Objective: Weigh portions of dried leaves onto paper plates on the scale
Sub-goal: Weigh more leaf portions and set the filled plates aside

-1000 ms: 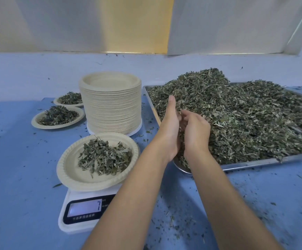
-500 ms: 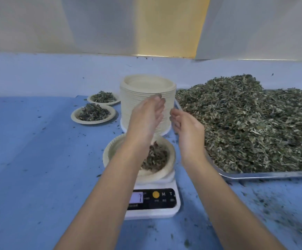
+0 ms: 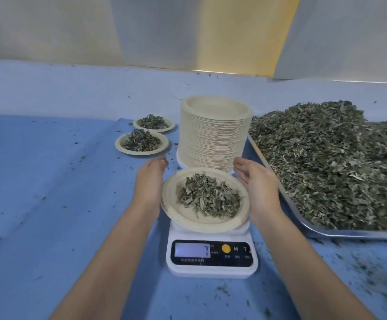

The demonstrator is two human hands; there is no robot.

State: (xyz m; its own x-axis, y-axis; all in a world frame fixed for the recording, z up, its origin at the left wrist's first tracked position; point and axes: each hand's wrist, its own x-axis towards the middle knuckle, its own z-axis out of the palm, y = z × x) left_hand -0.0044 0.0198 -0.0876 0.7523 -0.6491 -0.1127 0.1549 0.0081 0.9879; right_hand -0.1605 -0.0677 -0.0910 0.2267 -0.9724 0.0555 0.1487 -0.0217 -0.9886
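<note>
Both left hand [image 3: 152,179] and right hand [image 3: 257,188] flank the paper plate [image 3: 171,204] on the digital scale [image 3: 211,270], fingers relaxed; tilting risks spilling dried leaves [image 3: 208,197].

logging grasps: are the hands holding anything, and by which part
Nothing gripped: left hand and right hand, both open, flank the plate rim; contact cannot be told.

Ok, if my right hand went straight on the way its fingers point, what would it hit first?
Probably the tall stack of beige paper plates, near its base; the right hand points at it, though depth is unclear.
</note>
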